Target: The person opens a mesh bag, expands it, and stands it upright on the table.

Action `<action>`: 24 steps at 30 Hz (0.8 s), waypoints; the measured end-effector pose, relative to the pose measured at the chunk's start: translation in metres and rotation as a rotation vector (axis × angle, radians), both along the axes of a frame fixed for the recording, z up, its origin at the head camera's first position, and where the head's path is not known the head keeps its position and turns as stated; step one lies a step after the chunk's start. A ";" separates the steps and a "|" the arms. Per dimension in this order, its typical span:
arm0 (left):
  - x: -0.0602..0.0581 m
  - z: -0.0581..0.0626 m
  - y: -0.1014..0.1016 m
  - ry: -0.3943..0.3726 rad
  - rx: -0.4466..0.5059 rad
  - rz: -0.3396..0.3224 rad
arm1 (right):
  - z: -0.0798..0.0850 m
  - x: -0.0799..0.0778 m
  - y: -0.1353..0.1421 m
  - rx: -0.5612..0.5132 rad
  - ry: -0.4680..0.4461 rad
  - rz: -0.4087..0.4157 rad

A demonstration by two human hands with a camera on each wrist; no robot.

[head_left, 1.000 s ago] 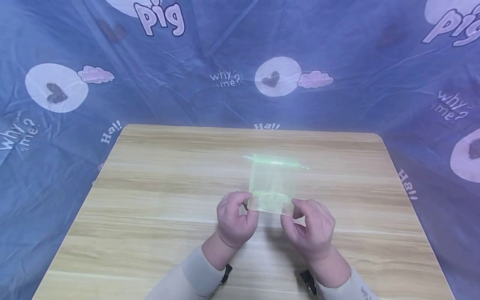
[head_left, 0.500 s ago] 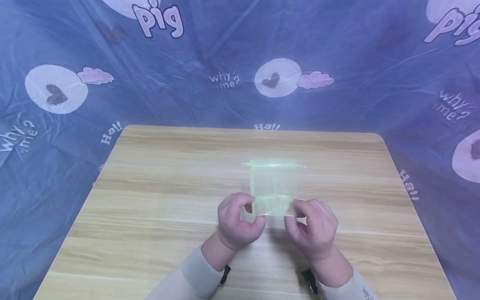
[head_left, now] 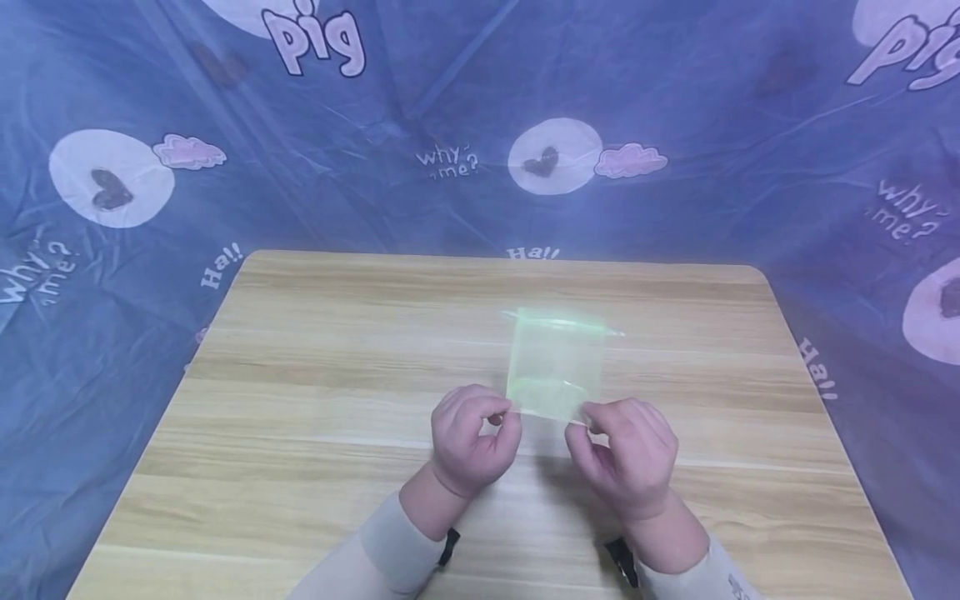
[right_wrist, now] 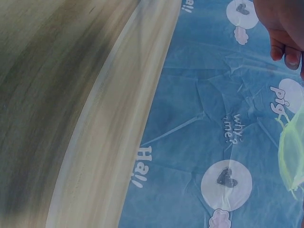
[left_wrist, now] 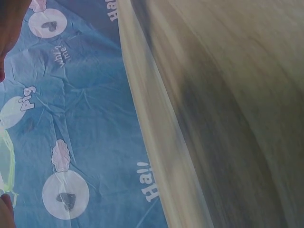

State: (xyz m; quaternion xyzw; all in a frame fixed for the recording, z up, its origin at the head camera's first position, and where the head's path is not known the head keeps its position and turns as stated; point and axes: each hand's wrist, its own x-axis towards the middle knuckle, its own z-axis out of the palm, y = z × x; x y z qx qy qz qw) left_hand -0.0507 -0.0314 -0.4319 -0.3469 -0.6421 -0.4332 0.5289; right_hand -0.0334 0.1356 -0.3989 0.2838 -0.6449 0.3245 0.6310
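Observation:
A sheer, pale green drawstring pouch (head_left: 557,358) is held up over the table in the head view. Its bright gathered band lies at the far end, with thin cord ends poking out on both sides. My left hand (head_left: 476,439) pinches its near left corner between thumb and forefinger. At the near right corner, my right hand (head_left: 632,454) pinches it the same way. Only slivers of the pouch (left_wrist: 6,159) show at the left wrist view's edge; in the right wrist view the pouch (right_wrist: 290,154) is cut off at the right. What it may contain cannot be made out.
The wood-grain table (head_left: 315,358) spreads under both hands, its far corners rounded. Behind and beside it hangs a blue printed cloth (head_left: 360,183) with hearts, clouds and lettering. A dark strap (head_left: 621,560) shows at the right wrist.
The pouch dipped toward me, then rose again and shifted slightly right. Both pinches have moved to the near corners, so less of the fingers overlaps the fabric.

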 end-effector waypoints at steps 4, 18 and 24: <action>-0.001 -0.001 0.000 0.001 0.005 -0.010 | 0.002 0.000 0.000 0.030 0.016 0.014; -0.001 -0.005 -0.007 0.007 -0.095 0.095 | 0.001 0.000 0.002 0.059 0.046 0.012; 0.000 -0.004 -0.004 -0.012 -0.063 0.094 | -0.002 0.000 0.001 0.068 0.045 0.005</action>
